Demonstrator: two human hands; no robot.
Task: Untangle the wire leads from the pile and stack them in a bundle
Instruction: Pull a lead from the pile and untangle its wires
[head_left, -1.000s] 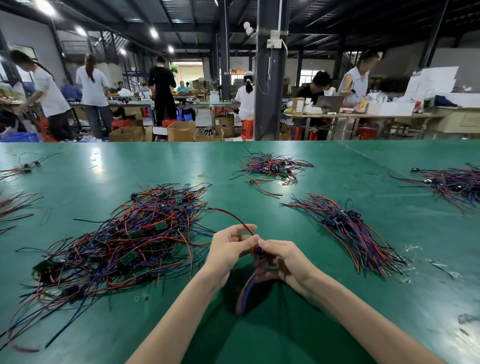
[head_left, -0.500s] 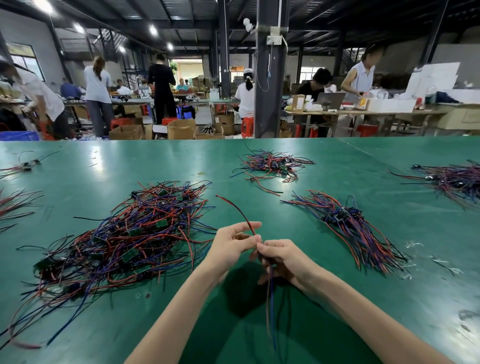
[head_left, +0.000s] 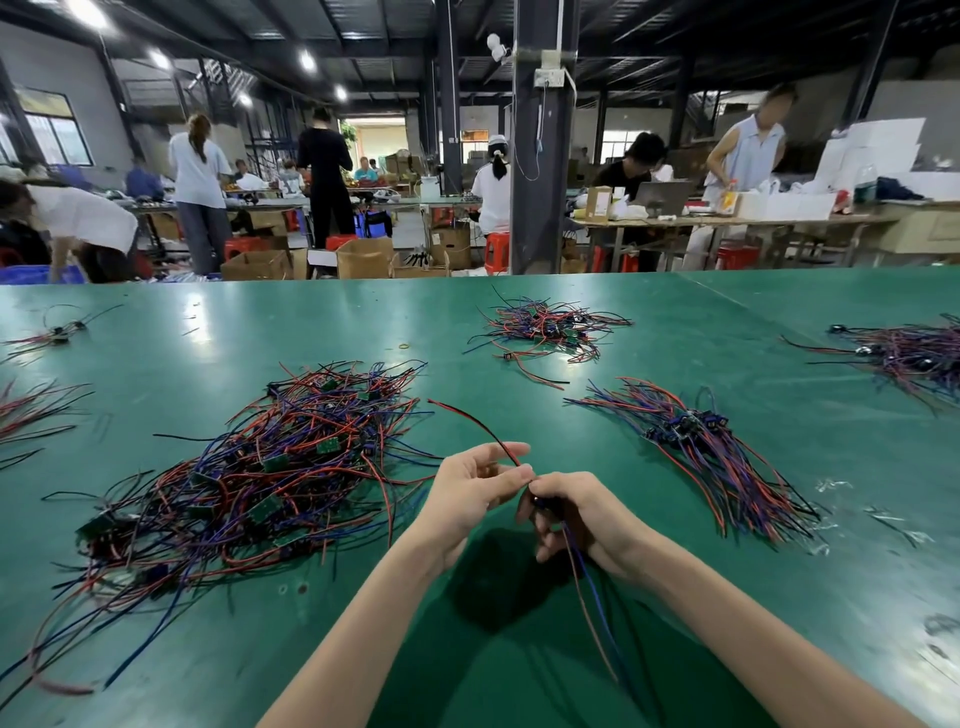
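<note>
Our right hand (head_left: 576, 519) is clenched round the dark connector end of a thin red, blue and black wire lead (head_left: 589, 592). Our left hand (head_left: 475, 491) pinches that lead's red strand between its fingertips, just where the 2 hands meet.

From the pinch the red strand arcs away toward the large tangled pile of red, blue and black wires with small green circuit boards (head_left: 270, 467). It ends by the pile's right edge; we cannot tell whether it touches. The other strands hang from our right hand toward us, blurred, above the smooth green table (head_left: 332, 322).

Both hands sit just right of the pile. Further right of the pile lies a combed bundle of red and blue leads (head_left: 727, 467), with dark connectors gathered at its far end and strands fanned toward us. Beyond the pile and to its right sits a smaller loose tangle of the same wires (head_left: 545, 327). Well right of the pile, another heap of wires (head_left: 904, 356) reaches the picture's border. Left of the pile lie a few stray red and black strands (head_left: 36, 410).
</note>
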